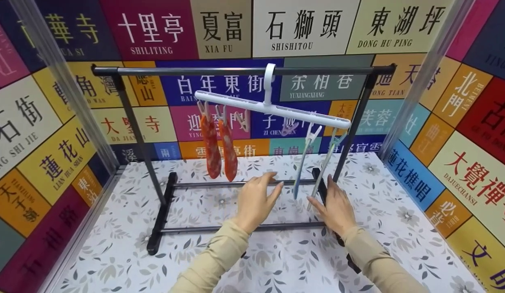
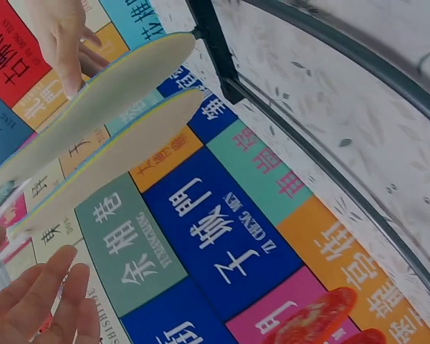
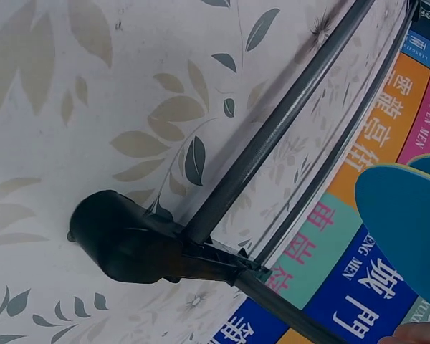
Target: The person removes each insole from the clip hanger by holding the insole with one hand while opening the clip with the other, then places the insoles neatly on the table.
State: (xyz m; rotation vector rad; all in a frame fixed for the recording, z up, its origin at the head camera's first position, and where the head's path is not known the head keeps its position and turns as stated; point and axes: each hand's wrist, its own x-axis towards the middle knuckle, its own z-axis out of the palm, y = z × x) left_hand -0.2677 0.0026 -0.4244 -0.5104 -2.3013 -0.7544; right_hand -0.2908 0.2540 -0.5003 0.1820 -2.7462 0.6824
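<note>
From the right part of a white hanger hang two insoles, pale on one face and blue on the other. The nearer insole and the other insole are each held by a clip at the top. My right hand is beside the lower end of the nearer insole, fingers extended; whether its thumb touches the insole I cannot tell. Left of both insoles, my left hand is in the air with relaxed fingers and holds nothing. Its fingers also show in the left wrist view.
The hanger hooks over the top bar of a black rack and slopes down to the right. Two red mottled sausage-shaped pieces hang at its left end. Spare clips hang mid-hanger. A leaf-patterned cloth lies beneath.
</note>
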